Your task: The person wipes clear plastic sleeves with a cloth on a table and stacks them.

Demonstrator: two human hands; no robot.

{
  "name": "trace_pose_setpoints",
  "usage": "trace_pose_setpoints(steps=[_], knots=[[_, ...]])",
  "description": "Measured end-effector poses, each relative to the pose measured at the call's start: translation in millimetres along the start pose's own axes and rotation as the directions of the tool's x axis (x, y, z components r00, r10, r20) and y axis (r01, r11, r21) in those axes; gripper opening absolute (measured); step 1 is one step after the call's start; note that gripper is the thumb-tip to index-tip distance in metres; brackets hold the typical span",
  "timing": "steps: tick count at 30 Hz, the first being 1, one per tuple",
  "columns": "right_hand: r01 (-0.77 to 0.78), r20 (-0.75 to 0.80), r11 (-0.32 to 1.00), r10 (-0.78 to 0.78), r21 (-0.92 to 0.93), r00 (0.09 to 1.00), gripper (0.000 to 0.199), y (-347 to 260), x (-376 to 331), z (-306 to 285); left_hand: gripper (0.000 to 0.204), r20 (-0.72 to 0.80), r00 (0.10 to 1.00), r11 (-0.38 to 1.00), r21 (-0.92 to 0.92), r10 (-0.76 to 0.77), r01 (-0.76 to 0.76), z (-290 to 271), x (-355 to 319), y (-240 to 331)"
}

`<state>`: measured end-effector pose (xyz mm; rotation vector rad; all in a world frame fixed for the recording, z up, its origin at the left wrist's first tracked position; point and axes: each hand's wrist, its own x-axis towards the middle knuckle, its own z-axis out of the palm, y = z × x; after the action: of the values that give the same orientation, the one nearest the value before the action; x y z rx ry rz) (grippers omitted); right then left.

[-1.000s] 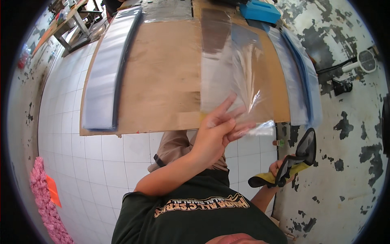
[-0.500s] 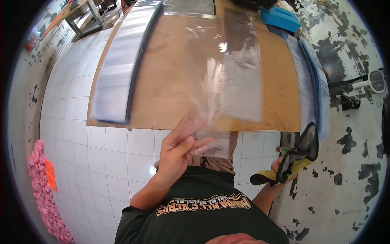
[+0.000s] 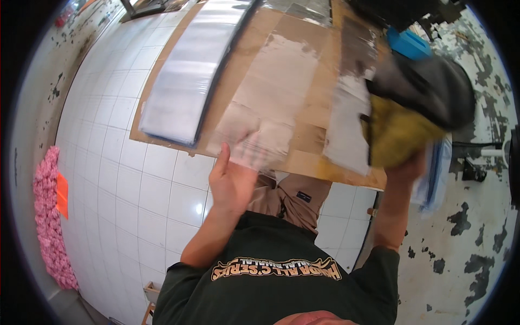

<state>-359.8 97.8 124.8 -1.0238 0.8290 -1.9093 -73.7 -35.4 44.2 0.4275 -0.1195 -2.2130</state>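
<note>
A long clear plastic sheet (image 3: 276, 89) lies on the brown cardboard tabletop, its near end reaching the front edge. My left hand (image 3: 235, 176) is at that near end, with the fingers stretched out behind the see-through film and the thumb apart. Over the right side of the table, my right hand (image 3: 410, 167) grips a grey-and-yellow cloth pad (image 3: 403, 130) with dark edging. Motion smears the pad, and it hides most of the right fingers. Partly under it lies a second clear sheet (image 3: 349, 122).
A thick stack of clear plastic sleeves (image 3: 187, 81) runs along the table's left side. More sleeves (image 3: 433, 181) hang by the right edge. At the back right is a blue box (image 3: 409, 43). Pink knitted material (image 3: 51, 216) with an orange tag lies far left.
My right hand has raised the pad from beside the table to above its right side. The left hand's fingers have spread, and its sheet now lies flatter, slanting across the cardboard. The view has turned.
</note>
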Motion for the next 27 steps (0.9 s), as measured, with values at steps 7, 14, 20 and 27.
trace_pose_setpoints(steps=[7,14,20,27], knots=[[0.313,0.386,0.227,0.544,-0.922,0.745,0.056,151.0,110.7,58.7,0.059,0.019,0.998,0.992,-0.113,0.057,-0.055,7.1,15.8,-22.8],[0.472,0.655,0.454,0.505,-0.755,0.562,0.054,149.9,66.2,115.9,0.073,-0.013,0.993,0.990,-0.085,0.114,-0.115,13.7,16.6,-11.2],[0.407,0.500,0.291,0.471,-0.866,0.727,0.050,157.1,66.0,108.1,0.074,0.018,0.984,0.974,-0.148,0.175,-0.171,11.6,18.2,-19.7],[0.436,0.592,0.407,0.466,-0.803,0.658,0.052,150.4,43.4,120.1,0.057,0.077,0.993,0.995,-0.028,0.094,-0.093,-1.8,-0.7,-16.3]])
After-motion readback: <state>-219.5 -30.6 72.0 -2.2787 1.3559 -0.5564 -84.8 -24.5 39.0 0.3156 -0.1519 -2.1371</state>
